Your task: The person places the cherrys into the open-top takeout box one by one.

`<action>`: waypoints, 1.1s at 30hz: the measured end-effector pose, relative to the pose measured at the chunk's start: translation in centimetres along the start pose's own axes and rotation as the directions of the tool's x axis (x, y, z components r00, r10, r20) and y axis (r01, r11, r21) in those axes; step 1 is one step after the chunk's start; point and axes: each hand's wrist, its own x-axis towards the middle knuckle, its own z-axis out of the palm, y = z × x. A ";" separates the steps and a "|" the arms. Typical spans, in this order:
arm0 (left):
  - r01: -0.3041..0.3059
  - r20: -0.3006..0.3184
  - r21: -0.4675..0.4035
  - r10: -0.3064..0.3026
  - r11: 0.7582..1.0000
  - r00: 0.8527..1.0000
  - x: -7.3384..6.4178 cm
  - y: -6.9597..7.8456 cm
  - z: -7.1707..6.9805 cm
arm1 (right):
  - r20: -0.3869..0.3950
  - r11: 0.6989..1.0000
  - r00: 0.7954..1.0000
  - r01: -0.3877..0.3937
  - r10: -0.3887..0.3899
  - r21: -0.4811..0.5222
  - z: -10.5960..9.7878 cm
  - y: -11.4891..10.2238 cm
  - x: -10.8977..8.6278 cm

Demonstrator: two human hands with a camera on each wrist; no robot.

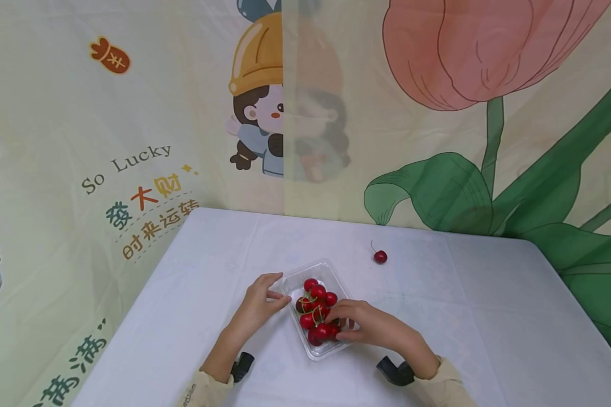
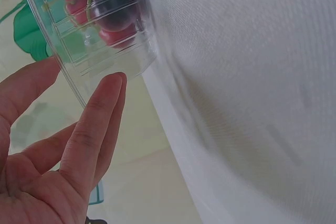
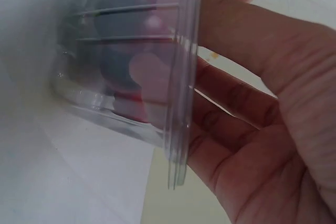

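Observation:
A clear plastic box (image 1: 324, 265) lies slightly turned on the table, with several red cherries (image 1: 318, 292) with green stems inside. My left hand (image 1: 259, 299) is at the box's left side, its fairly straight fingers (image 2: 93, 114) right at the rim and wall. Over the right rim reaches my right hand (image 1: 364, 323), its thumb and fingers curled about a cherry (image 1: 334, 330) in the near right part of the box. Seen through the clear wall in the right wrist view, those fingertips (image 3: 144, 74) are blurred beside dark cherries.
One loose cherry (image 1: 380, 257) with its stem lies on the white-covered table (image 1: 224, 249), behind and to the right of the box. A printed curtain (image 1: 336, 198) hangs along the table's back edge. Black wrist bands (image 1: 241, 366) sit on both forearms.

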 end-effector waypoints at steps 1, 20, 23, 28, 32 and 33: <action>0.002 0.001 0.001 -0.002 1.000 1.000 0.0 0.0 0.0 | 0.000 1.000 1.000 0.001 -0.001 0.003 0.0 0.0 0.0; 0.017 -0.004 0.010 -0.017 1.000 1.000 0.0 0.1 0.0 | -0.159 0.999 0.987 0.033 -0.034 -0.008 -1.2 0.9 -0.3; 0.013 -0.004 0.015 -0.013 1.000 1.000 0.0 0.1 -0.1 | -0.271 0.999 0.962 0.033 -0.032 -0.001 -1.9 2.1 -0.3; 0.022 -0.003 0.011 -0.022 1.000 1.000 0.0 0.0 -0.2 | -0.513 0.998 0.859 -0.027 -0.004 -0.052 -3.3 5.5 0.0; 0.019 0.003 0.003 -0.019 1.000 1.000 0.1 -0.1 0.0 | -0.640 0.987 0.761 -0.157 0.106 -0.024 -4.5 8.2 -0.1; 0.017 0.004 0.003 -0.017 1.000 1.000 0.1 -0.1 0.0 | -0.657 0.982 0.742 -0.187 0.135 -0.009 -4.8 8.7 -0.1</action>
